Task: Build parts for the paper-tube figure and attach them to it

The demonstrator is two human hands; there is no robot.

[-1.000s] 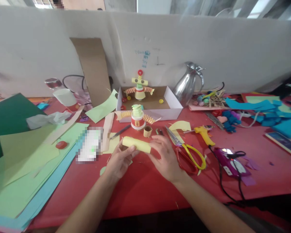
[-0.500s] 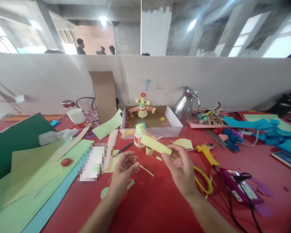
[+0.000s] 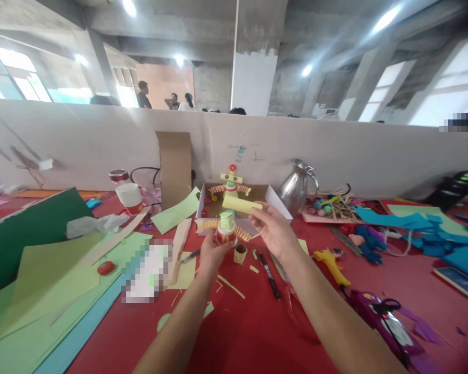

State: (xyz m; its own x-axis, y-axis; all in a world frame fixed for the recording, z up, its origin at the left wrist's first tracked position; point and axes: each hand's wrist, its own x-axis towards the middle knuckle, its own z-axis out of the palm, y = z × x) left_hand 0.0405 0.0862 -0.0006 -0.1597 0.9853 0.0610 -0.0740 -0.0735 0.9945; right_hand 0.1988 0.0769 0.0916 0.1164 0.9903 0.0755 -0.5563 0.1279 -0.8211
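My right hand (image 3: 273,232) holds a rolled yellow paper tube (image 3: 242,204) lifted above the red table, just over a small paper figure (image 3: 226,229) with a white-and-red cup body, a green folded head and orange spring arms. My left hand (image 3: 212,253) grips that figure at its base. A second, similar paper figure (image 3: 231,186) stands in the white cardboard box (image 3: 280,202) right behind them. A short brown paper ring (image 3: 239,253) lies on the table beside my left hand.
A black marker (image 3: 269,274), a yellow glue gun (image 3: 333,260), a steel jug (image 3: 297,180) and blue paper scraps (image 3: 413,223) lie to the right. Green and blue paper sheets (image 3: 42,291) cover the left. A white partition runs behind; people stand far off.
My right hand lifted the yellow tube from the table up over the cup figure. My left hand let go of the tube and took hold of the figure. The view tilted upward.
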